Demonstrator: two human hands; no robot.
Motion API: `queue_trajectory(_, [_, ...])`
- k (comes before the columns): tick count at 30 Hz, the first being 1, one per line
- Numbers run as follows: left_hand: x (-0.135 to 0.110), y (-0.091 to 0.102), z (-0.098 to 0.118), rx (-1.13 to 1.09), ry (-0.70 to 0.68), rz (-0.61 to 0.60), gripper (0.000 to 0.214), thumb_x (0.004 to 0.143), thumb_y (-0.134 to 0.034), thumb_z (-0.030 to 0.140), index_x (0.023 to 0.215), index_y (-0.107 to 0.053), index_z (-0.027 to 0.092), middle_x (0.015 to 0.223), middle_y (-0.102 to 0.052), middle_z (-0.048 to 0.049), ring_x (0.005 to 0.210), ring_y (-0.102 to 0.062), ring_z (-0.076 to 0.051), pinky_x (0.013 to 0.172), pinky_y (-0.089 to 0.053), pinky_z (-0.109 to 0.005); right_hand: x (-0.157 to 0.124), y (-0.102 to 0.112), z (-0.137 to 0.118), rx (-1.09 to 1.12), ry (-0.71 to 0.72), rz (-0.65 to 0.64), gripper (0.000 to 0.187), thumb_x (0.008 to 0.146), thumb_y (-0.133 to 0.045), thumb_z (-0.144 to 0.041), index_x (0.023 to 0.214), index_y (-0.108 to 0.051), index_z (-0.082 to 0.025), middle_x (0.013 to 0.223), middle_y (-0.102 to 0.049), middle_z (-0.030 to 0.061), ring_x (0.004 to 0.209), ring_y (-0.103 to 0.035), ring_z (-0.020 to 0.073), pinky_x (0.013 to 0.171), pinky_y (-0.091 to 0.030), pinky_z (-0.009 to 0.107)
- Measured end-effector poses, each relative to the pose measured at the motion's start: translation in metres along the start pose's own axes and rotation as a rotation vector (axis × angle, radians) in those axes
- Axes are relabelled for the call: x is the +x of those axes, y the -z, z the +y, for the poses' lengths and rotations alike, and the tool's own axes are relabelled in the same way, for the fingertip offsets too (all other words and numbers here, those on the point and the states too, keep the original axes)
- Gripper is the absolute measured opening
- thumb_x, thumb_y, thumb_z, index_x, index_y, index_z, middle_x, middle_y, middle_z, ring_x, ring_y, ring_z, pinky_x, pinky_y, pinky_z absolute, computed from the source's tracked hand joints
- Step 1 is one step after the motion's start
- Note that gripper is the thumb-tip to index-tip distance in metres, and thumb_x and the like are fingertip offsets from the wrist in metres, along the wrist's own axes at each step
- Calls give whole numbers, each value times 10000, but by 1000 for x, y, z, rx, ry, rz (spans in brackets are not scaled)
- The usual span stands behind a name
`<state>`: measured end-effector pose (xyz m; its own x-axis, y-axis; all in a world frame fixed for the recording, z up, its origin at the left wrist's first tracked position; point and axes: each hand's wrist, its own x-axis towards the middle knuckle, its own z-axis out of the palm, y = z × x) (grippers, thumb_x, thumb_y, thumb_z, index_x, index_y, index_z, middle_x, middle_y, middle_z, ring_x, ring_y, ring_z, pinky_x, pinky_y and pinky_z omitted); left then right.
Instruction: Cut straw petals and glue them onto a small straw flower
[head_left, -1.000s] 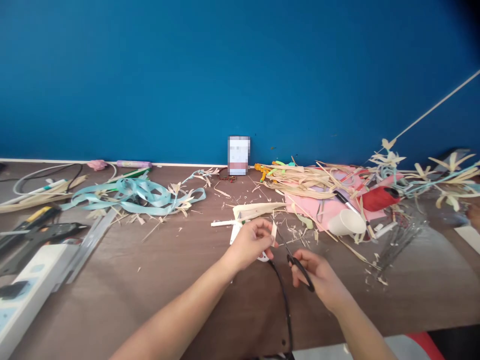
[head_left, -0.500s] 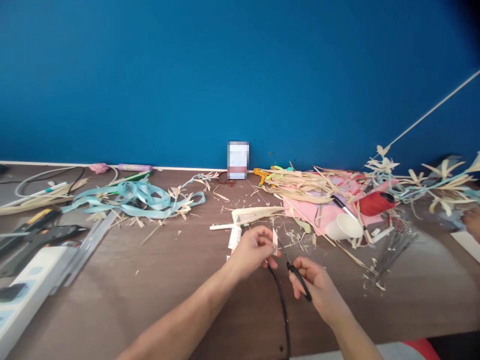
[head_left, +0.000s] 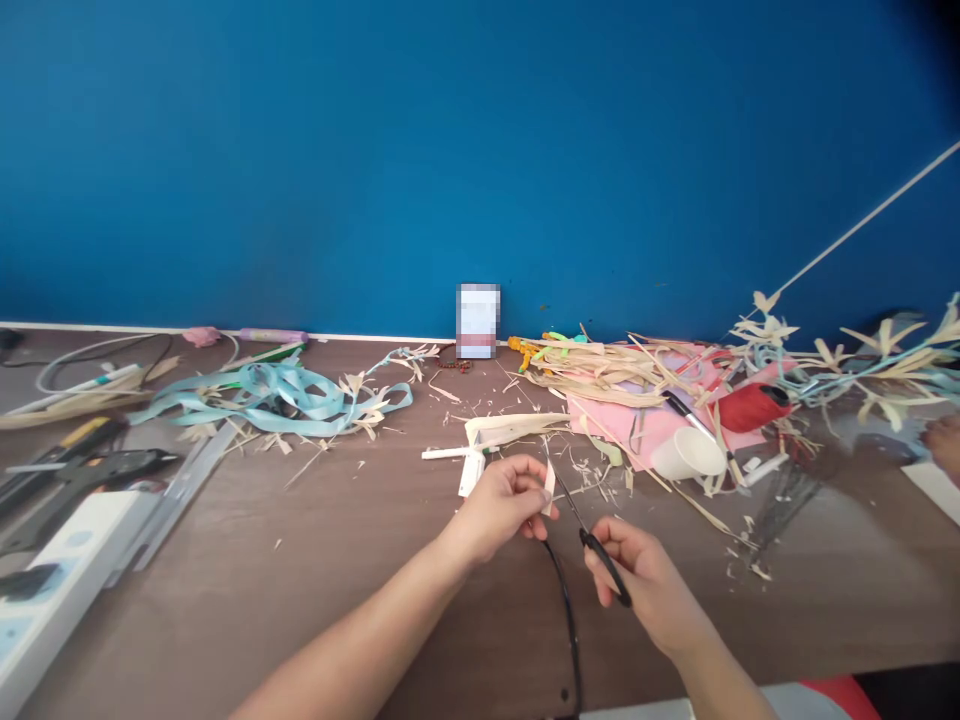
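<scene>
My left hand [head_left: 501, 506] pinches a small pale strip [head_left: 549, 484] just above the brown table [head_left: 337, 560]. My right hand [head_left: 643, 586] is wrapped round the black handles of a pair of scissors [head_left: 592, 541], whose thin blades reach up to the strip. A black cable [head_left: 568, 620] runs from under my hands toward the table's near edge. A folded pale leaf piece [head_left: 510, 427] and a white stick [head_left: 450, 452] lie just beyond my left hand.
Light blue ribbon [head_left: 277, 395] is heaped at the left, with a white power strip [head_left: 56, 575] and black tools [head_left: 82, 465] at the far left. At the right lie dried leaf strips [head_left: 607, 370], pink paper [head_left: 637, 420], a tipped white cup [head_left: 688, 453] and a red spool [head_left: 752, 405].
The view has tilted up a little. My hands keep the strip and the scissors, with hardly any shift.
</scene>
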<state>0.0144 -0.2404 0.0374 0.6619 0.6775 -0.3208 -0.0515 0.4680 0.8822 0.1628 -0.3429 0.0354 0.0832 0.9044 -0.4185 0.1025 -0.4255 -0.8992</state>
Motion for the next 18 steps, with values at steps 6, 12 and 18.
queue_trajectory(6, [-2,2,2,61,-10,63,161,660,-555,292,702,-532,138,456,-508,50,326,-387,-34,357,-281,-158,-3,8,-5,22,-16,-99,273,693,-603,-378,653,-405,-195,451,-476,-70,438,-391,84,476,-235,213])
queue_trajectory(12, [-6,5,7,139,-10,75,111,644,-542,243,631,-555,134,391,-378,81,350,-277,-32,366,-179,-174,-7,20,-13,-27,-55,-162,283,694,-595,-398,682,-406,-189,449,-460,-74,432,-402,81,472,-251,210])
queue_trajectory(18, [-9,3,11,175,-6,78,107,630,-549,233,576,-557,141,408,-367,74,381,-272,-42,389,-179,-187,-8,26,-10,-85,-77,-183,260,712,-583,-362,671,-387,-195,484,-442,-82,429,-418,73,460,-248,205])
